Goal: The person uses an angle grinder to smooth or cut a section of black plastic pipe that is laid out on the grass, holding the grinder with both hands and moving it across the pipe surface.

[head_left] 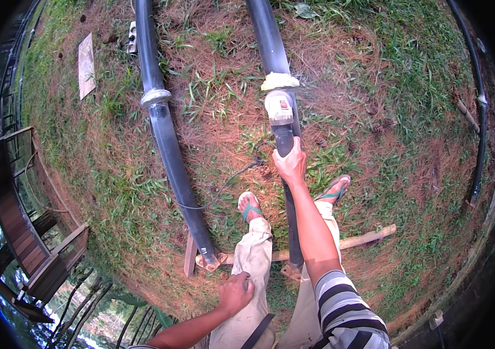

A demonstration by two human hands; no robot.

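Stands outdoors on grass strewn with reddish-brown needles. Grips an angle grinder in the right hand, wrapped closely around the black body. Rests the left hand, loosely curled, on the light trousers, nearer the body than the grinder; cannot tell of anything inside, with the palm out of sight. Holds the grinder above a black pipe, with the white head right beside a yellowish-white collar; cannot tell whether touching. Wears green-strapped sandals, both nearer than the grinder. To the left of the grinder, a dark cable, then a second pipe with a greyish collar. Beyond and left of the grinder, a white power strip and a flat board. Nearer than the grinder, a wooden pole, crosswise. Well to the right of the grinder, a thin dark pipe.
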